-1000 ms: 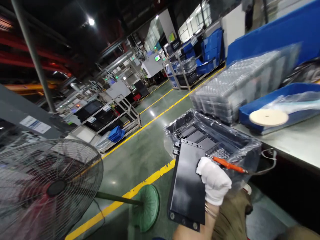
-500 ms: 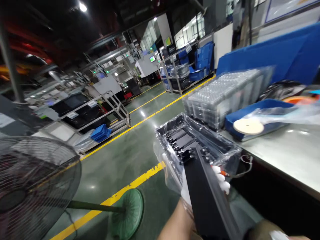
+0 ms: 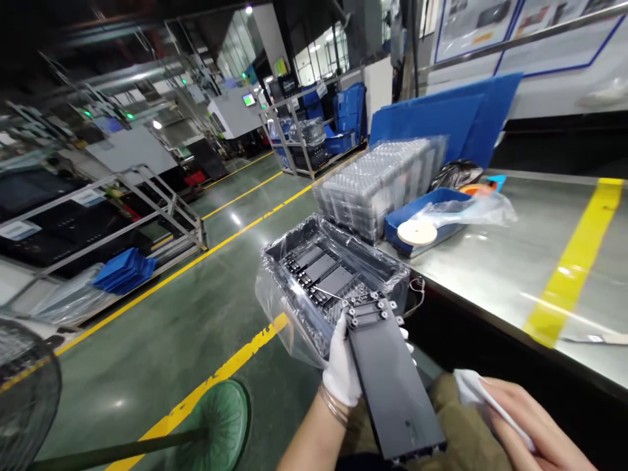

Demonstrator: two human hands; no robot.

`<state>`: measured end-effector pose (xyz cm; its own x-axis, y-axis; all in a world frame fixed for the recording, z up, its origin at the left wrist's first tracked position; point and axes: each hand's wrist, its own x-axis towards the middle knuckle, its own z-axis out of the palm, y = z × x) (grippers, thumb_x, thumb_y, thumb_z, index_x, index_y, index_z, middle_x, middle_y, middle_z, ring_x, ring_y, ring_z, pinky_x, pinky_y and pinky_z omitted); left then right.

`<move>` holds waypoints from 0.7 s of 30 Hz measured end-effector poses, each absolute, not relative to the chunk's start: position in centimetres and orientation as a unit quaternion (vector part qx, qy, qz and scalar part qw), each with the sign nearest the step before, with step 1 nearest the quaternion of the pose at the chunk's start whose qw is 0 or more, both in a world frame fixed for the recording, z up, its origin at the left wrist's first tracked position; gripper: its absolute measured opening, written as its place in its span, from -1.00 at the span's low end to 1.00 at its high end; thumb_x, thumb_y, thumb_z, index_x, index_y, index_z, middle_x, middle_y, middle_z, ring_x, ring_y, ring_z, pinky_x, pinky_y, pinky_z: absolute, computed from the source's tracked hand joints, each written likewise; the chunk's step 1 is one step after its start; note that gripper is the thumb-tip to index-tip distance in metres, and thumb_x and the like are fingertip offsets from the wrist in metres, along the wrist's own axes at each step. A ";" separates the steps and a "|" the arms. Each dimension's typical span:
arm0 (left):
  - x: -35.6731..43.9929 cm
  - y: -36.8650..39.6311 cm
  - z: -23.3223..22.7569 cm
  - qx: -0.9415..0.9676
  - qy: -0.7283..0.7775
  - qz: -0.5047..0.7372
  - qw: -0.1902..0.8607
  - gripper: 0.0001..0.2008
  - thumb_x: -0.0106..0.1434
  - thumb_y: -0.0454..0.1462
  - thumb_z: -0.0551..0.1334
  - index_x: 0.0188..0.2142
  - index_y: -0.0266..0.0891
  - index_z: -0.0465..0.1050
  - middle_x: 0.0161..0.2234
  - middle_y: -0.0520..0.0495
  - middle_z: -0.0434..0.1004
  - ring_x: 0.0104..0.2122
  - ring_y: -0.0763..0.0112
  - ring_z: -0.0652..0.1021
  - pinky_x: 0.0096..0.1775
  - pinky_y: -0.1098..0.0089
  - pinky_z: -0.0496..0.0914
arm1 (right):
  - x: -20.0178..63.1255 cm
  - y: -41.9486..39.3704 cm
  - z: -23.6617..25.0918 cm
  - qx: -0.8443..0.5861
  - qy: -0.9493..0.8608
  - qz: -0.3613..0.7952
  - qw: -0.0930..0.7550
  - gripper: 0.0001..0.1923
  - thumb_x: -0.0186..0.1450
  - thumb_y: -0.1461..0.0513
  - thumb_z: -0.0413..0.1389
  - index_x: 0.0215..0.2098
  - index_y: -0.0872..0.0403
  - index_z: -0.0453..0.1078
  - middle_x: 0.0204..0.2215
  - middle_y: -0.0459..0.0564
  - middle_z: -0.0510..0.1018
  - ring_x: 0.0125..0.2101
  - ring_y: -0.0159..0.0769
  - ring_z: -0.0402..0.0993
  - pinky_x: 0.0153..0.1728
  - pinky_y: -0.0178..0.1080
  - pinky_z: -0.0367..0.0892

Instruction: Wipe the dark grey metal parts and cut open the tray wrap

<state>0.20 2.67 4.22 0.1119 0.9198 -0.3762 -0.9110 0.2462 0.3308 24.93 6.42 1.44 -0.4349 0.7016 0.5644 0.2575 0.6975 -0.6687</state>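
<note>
A flat black panel with metal screw bosses at its far end lies tilted across my lap side. My left hand, in a white glove, is shut around it from below, fingertips showing past its right edge. Lower right, my bare right hand pinches a folded white cloth beside the panel, apart from it. Beyond the panel stands a dark crate lined with clear plastic, holding several similar black parts in bubble wrap.
On the right is a metal worktable with a blue tray, a cream disc and stacked clear trays. A fan's green base stands on the floor at left. Metal carts line the aisle.
The panel has turned from an edge-on tilt to show its broad face and bossed end. My right hand with the cloth has come into clear view. The camera view has swung right.
</note>
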 end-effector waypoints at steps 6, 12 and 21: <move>1.5 2.4 4.1 -0.032 0.220 0.546 0.808 -0.27 0.44 0.17 -0.09 -0.07 -0.42 0.57 -0.24 -0.22 0.70 -0.24 0.25 0.67 -0.01 0.26 0.40 | 20.5 6.7 3.6 -0.231 -0.851 0.126 0.455 -0.68 0.50 0.33 -0.01 0.11 0.03 0.49 -0.26 0.01 0.56 -0.35 -0.38 0.59 -0.37 -0.42 0.49; 1.6 2.3 4.3 -0.029 0.225 0.555 0.801 -0.19 0.39 0.23 -0.11 -0.07 -0.44 0.58 -0.23 -0.25 0.71 -0.23 0.19 0.65 0.02 0.22 0.36 | 19.8 5.8 3.7 -0.234 -0.862 0.084 0.443 -0.69 0.52 0.38 -0.07 0.09 0.14 0.45 -0.29 0.03 0.52 -0.37 -0.40 0.55 -0.37 -0.42 0.45; 2.8 3.1 4.0 -0.010 0.211 0.565 0.798 -0.37 -0.07 0.06 0.58 -0.14 -0.33 0.63 -0.26 -0.04 0.72 -0.29 0.30 0.58 0.08 0.35 0.33 | 19.7 5.7 4.2 -0.223 -0.871 0.070 0.432 -0.69 0.50 0.40 -0.07 0.07 0.13 0.44 -0.25 0.05 0.51 -0.32 -0.37 0.54 -0.34 -0.38 0.46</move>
